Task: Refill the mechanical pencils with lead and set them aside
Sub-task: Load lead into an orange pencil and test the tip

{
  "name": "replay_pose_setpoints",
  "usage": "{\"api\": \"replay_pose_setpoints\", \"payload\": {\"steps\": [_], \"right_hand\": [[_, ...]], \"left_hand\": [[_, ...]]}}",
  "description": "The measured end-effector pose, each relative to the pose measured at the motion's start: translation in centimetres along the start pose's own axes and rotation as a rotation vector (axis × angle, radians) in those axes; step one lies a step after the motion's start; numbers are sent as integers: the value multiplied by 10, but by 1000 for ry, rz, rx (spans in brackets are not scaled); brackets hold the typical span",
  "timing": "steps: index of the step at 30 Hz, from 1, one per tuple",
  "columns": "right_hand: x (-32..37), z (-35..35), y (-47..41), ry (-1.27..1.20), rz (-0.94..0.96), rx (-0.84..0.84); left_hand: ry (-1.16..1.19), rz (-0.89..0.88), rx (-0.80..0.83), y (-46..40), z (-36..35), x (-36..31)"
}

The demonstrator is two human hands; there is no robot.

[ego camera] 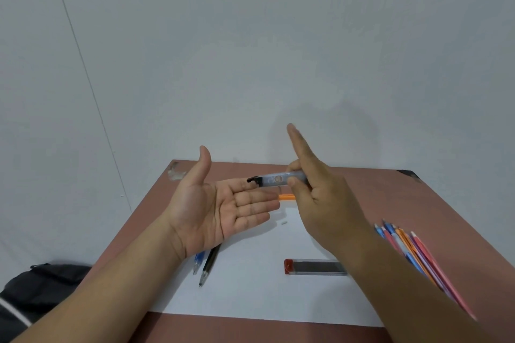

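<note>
My right hand (317,198) pinches a clear lead case (278,179) with a black flip cap, held level above the table, its capped end pointing left over my left fingertips. My left hand (220,209) lies flat, palm up, with nothing in it. An orange mechanical pencil (287,197) lies on the white paper (250,287), mostly hidden behind my hands. A blue pencil (198,262) and a black pencil (209,264) lie on the paper under my left wrist. A second lead case (315,267) with a red cap rests on the paper.
Several coloured pencils (412,253) lie in a bunch at the right of the brown table (376,189), partly under my right forearm. A tiny white piece (284,222) lies on the paper. A dark bag (36,289) sits at the lower left, off the table.
</note>
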State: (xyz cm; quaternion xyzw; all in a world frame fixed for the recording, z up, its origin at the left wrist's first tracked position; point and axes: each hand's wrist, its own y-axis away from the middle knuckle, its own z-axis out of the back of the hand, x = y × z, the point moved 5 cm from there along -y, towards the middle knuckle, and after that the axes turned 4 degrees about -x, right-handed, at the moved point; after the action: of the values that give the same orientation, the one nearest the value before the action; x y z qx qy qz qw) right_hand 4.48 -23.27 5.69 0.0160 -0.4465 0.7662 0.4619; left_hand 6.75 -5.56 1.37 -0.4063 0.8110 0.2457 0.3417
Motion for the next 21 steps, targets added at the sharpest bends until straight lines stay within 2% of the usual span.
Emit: {"api": "replay_pose_setpoints", "payload": {"steps": [3, 7, 10, 14, 17, 21], "right_hand": [[1, 0, 3, 46, 98, 11], [3, 0, 0, 51, 53, -10], [5, 4, 2, 146, 170, -45], [9, 8, -3, 126, 104, 0], [15, 7, -6, 201, 181, 85], [24, 9, -17, 236, 157, 169]], "left_hand": [[-9, 4, 31, 1, 0, 0], [2, -4, 15, 0, 0, 0], [0, -4, 34, 0, 0, 0], [-16, 1, 31, -2, 0, 2], [-24, 10, 61, -3, 1, 2], [7, 26, 77, -3, 2, 3]]}}
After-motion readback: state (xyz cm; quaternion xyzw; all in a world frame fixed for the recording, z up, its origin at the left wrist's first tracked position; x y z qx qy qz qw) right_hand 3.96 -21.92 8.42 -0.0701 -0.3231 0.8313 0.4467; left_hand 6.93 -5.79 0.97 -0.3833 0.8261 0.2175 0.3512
